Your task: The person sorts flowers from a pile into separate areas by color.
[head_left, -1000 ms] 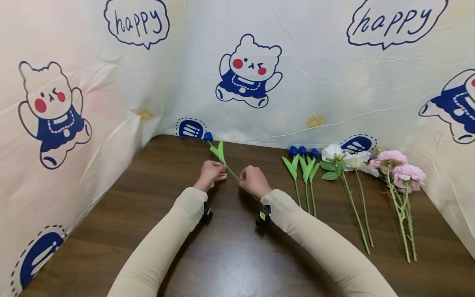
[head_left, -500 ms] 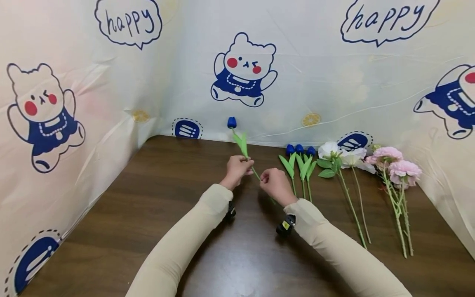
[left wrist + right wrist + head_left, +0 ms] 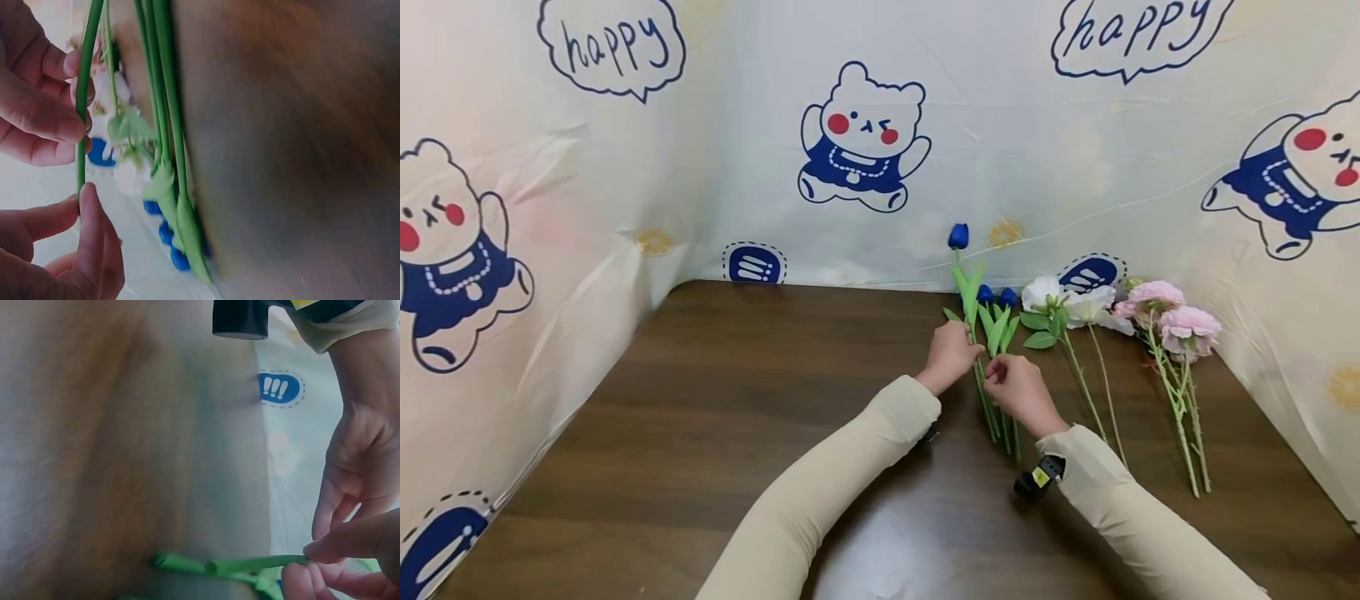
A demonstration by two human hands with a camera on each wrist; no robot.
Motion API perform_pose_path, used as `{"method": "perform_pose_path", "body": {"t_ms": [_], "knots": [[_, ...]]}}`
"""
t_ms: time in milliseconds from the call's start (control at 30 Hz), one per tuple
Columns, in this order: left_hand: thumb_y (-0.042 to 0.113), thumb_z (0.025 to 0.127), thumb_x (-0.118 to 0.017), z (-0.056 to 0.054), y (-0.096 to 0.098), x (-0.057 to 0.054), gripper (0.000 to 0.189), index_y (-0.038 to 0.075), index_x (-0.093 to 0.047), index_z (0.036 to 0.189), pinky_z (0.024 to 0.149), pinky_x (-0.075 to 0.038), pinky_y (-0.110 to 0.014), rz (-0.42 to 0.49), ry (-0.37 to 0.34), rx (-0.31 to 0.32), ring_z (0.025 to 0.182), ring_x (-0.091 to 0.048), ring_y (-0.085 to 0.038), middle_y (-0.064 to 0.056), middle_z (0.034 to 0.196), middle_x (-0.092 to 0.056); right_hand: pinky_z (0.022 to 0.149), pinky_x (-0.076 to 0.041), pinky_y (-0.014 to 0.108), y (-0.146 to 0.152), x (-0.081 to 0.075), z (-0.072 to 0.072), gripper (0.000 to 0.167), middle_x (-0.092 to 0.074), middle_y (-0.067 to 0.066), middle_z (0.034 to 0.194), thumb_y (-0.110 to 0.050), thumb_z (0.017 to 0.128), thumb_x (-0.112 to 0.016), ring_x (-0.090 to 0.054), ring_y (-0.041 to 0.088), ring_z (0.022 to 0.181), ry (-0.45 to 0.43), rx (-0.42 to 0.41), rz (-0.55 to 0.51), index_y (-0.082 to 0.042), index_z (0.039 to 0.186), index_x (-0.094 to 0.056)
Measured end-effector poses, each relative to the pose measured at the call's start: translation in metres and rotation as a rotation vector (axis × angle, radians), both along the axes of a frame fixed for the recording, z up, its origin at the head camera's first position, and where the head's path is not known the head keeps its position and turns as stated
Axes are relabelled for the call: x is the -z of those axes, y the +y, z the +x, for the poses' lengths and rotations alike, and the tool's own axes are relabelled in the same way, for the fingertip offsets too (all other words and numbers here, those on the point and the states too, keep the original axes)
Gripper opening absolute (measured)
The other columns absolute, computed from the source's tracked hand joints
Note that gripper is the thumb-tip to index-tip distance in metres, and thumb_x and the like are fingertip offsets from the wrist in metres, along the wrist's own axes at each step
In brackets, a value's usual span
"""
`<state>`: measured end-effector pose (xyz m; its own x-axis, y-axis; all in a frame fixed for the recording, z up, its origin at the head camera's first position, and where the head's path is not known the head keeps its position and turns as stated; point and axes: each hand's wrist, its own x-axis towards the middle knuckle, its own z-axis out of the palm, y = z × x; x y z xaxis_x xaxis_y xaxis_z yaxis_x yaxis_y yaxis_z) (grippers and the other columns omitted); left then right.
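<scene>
A blue artificial tulip with green leaves is held up above the table. My left hand pinches its stem below the leaves. Lower down the same stem, my right hand pinches it between thumb and fingers. The two hands are close together, the right one nearer the stem's cut end. Beneath and beside them three more blue tulips lie together on the table, their stems side by side. In the head view, the raised tulip and my hands partly hide them.
To the right lie white flowers with long stems, then pink flowers. All rest on a dark wooden table. A printed cloth hangs along the back and both sides of the table.
Both hands have carried the tulip rightward, from the middle of the table to over the other blue tulips. Its tilt has gone from leaning left to nearly upright in the head view.
</scene>
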<state>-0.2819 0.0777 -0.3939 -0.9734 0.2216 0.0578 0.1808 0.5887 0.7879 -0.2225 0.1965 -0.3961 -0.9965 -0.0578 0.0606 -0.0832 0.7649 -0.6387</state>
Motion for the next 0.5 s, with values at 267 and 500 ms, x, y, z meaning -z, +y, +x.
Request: {"method": "perform_pose_path", "body": {"t_ms": [267,500], "knots": [[0.018,0.086,-0.068,0.003,0.023,0.000,0.032,0.010,-0.050,0.061,0.044,-0.033,-0.018,-0.333,0.021,0.093,0.047,-0.044,-0.009,0.003,0.050,-0.039,0.057,-0.056,0.031,0.014,0.008,0.008,0.007,-0.060,0.011,0.069,0.002,0.083,-0.058,-0.065,0.017,0.055,-0.143,-0.009,-0.140,0.007,0.085,-0.061],[0.016,0.087,-0.067,-0.004,0.031,0.008,0.045,0.013,-0.038,0.052,0.043,-0.031,-0.017,-0.405,-0.008,0.148,0.043,-0.036,-0.009,0.003,0.046,-0.032,0.059,-0.057,0.033,0.017,0.015,0.005,0.009,-0.060,0.009,0.068,0.000,0.084,-0.061,-0.066,0.018,0.056,-0.201,0.019,-0.197,0.008,0.085,-0.060]]}}
